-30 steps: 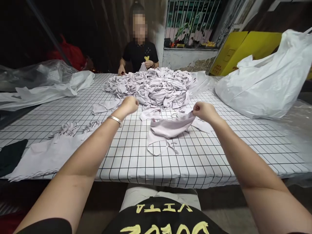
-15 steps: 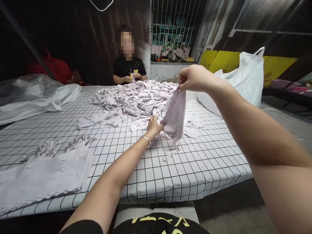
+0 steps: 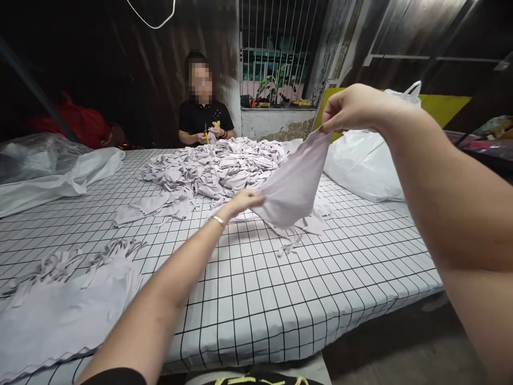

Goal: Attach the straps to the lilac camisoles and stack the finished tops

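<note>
A pale lilac garment (image 3: 294, 184) with thin straps is stretched in the air between my two hands. My right hand (image 3: 348, 109) pinches its upper corner, raised high over the table. Lower down and to the left, my left hand (image 3: 246, 200) grips another edge, fingers closed on the cloth. The straps dangle near the tabletop. Behind the garment lies a large loose heap of similar pieces (image 3: 216, 166). At the near left, a flat stack of the same garments (image 3: 68, 310) has its straps gathered at the far end.
A black-and-white checked cloth (image 3: 240, 299) covers the table. Across it sits a person (image 3: 206, 120) holding yellow-handled scissors and a piece of cloth. A white plastic bag (image 3: 364, 166) stands at the right; clear plastic sheeting (image 3: 56, 166) lies at the left.
My right hand has moved right and my left hand slightly left, pulling the garment wider and tauter between them. The camera view has shifted a little.
</note>
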Motion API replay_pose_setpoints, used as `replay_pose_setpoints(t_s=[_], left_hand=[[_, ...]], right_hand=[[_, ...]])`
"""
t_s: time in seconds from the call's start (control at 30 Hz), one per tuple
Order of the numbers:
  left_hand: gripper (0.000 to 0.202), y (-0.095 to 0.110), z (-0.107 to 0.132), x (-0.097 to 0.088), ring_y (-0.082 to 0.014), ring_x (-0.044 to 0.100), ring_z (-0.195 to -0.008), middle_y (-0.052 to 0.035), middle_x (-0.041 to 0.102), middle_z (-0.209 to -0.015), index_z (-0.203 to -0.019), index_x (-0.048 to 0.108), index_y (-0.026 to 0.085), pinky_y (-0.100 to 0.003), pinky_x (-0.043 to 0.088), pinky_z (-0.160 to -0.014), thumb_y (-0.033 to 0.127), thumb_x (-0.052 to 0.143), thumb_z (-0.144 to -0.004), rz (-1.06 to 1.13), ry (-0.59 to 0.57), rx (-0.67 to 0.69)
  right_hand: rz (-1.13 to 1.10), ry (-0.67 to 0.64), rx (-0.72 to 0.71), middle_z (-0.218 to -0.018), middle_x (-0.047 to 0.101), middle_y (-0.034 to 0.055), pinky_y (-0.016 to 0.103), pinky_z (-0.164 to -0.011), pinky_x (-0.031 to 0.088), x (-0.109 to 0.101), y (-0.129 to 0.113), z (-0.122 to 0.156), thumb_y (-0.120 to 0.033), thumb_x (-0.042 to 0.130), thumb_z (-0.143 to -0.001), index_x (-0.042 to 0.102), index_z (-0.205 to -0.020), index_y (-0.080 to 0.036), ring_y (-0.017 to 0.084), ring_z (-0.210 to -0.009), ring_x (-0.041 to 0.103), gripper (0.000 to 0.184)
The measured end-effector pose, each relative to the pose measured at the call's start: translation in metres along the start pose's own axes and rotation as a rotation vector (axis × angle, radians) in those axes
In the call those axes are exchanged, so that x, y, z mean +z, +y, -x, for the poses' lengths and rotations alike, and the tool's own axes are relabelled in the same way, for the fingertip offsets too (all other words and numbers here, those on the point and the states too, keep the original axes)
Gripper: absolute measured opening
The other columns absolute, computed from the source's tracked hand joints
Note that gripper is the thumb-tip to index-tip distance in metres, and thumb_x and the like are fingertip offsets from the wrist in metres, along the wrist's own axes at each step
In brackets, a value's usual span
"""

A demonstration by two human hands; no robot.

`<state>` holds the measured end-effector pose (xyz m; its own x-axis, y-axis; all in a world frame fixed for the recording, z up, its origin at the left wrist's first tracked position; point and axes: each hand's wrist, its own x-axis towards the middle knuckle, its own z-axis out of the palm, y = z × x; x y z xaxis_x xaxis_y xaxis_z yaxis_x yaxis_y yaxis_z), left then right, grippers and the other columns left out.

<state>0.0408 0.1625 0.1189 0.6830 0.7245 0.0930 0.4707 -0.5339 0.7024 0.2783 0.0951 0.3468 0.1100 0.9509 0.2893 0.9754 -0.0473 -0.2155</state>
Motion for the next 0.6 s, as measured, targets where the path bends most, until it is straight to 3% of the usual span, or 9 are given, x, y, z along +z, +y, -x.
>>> replay_pose_setpoints(t_s=[0.13, 0.23, 0.3, 0.37, 0.43, 0.47, 0.53, 0.6], left_hand=[[0.034, -0.019, 0.008, -0.088, -0.0091, 0.044, -0.058, 0.0020, 0.050, -0.062, -0.068, 0.056, 0.015, -0.023, 0.034, -0.053, 0.047, 0.062, -0.078, 0.093, 0.046, 0.017], [0.027, -0.008, 0.008, -0.153, -0.0093, 0.045, -0.059, 0.0022, 0.052, -0.061, -0.067, 0.061, 0.015, -0.023, 0.033, -0.054, 0.041, 0.070, -0.070, -0.075, 0.212, -0.029], [0.025, 0.010, 0.013, -0.183, -0.0099, 0.048, -0.064, 0.0005, 0.059, -0.067, -0.075, 0.067, 0.014, -0.022, 0.036, -0.059, 0.038, 0.070, -0.070, -0.172, 0.333, -0.049], [0.027, 0.028, 0.028, -0.197, -0.0099, 0.049, -0.071, -0.0008, 0.064, -0.076, -0.087, 0.069, 0.012, -0.023, 0.039, -0.066, 0.036, 0.067, -0.075, -0.247, 0.396, -0.052], [0.027, 0.037, 0.057, -0.189, -0.0107, 0.051, -0.075, -0.0011, 0.067, -0.081, -0.092, 0.070, 0.011, -0.024, 0.040, -0.071, 0.034, 0.064, -0.078, -0.319, 0.419, -0.056], [0.024, 0.037, 0.077, -0.177, -0.0119, 0.053, -0.076, -0.0011, 0.067, -0.081, -0.090, 0.070, 0.012, -0.025, 0.042, -0.072, 0.033, 0.062, -0.079, -0.352, 0.425, -0.052], [0.015, 0.024, 0.122, -0.136, -0.0154, 0.057, -0.079, -0.0012, 0.067, -0.081, -0.082, 0.070, 0.019, -0.027, 0.045, -0.073, 0.029, 0.060, -0.079, -0.393, 0.420, -0.017], [0.015, 0.003, 0.171, -0.079, -0.0171, 0.059, -0.082, -0.0029, 0.067, -0.083, -0.081, 0.068, 0.022, -0.030, 0.047, -0.077, 0.022, 0.053, -0.083, -0.385, 0.373, 0.076]], right_hand=[[-0.162, -0.131, 0.110, -0.082, 0.066, 0.0101, 0.022, -0.061, 0.038, 0.020, 0.039, -0.023, -0.026, 0.070, -0.074, 0.060, -0.084, -0.001, 0.003, -0.066, 0.055, 0.029], [-0.333, -0.133, 0.137, -0.071, 0.064, 0.0078, 0.023, -0.058, 0.043, 0.053, 0.050, -0.043, -0.021, 0.076, -0.073, 0.060, -0.078, -0.007, 0.006, -0.060, 0.055, 0.022], [-0.442, -0.093, 0.146, -0.061, 0.060, 0.0037, 0.024, -0.053, 0.046, 0.071, 0.045, -0.050, -0.020, 0.081, -0.067, 0.058, -0.070, -0.012, 0.009, -0.055, 0.054, 0.024], [-0.530, -0.045, 0.118, -0.055, 0.056, 0.0014, 0.024, -0.049, 0.045, 0.084, 0.039, -0.045, -0.022, 0.084, -0.063, 0.056, -0.065, -0.015, 0.011, -0.052, 0.054, 0.029], [-0.569, -0.013, 0.067, -0.055, 0.056, 0.0010, 0.024, -0.047, 0.044, 0.098, 0.035, -0.025, -0.024, 0.084, -0.062, 0.055, -0.064, -0.016, 0.012, -0.051, 0.054, 0.029], [-0.565, -0.013, 0.045, -0.055, 0.056, 0.0010, 0.024, -0.046, 0.043, 0.107, 0.034, -0.008, -0.025, 0.083, -0.062, 0.056, -0.064, -0.016, 0.012, -0.051, 0.054, 0.028], [-0.518, -0.046, 0.013, -0.057, 0.057, 0.0007, 0.024, -0.045, 0.040, 0.134, 0.036, 0.038, -0.025, 0.079, -0.064, 0.056, -0.066, -0.018, 0.013, -0.051, 0.053, 0.024], [-0.456, -0.129, -0.005, -0.058, 0.058, 0.0000, 0.024, -0.046, 0.038, 0.168, 0.038, 0.097, -0.026, 0.072, -0.067, 0.056, -0.066, -0.020, 0.013, -0.052, 0.053, 0.018]])
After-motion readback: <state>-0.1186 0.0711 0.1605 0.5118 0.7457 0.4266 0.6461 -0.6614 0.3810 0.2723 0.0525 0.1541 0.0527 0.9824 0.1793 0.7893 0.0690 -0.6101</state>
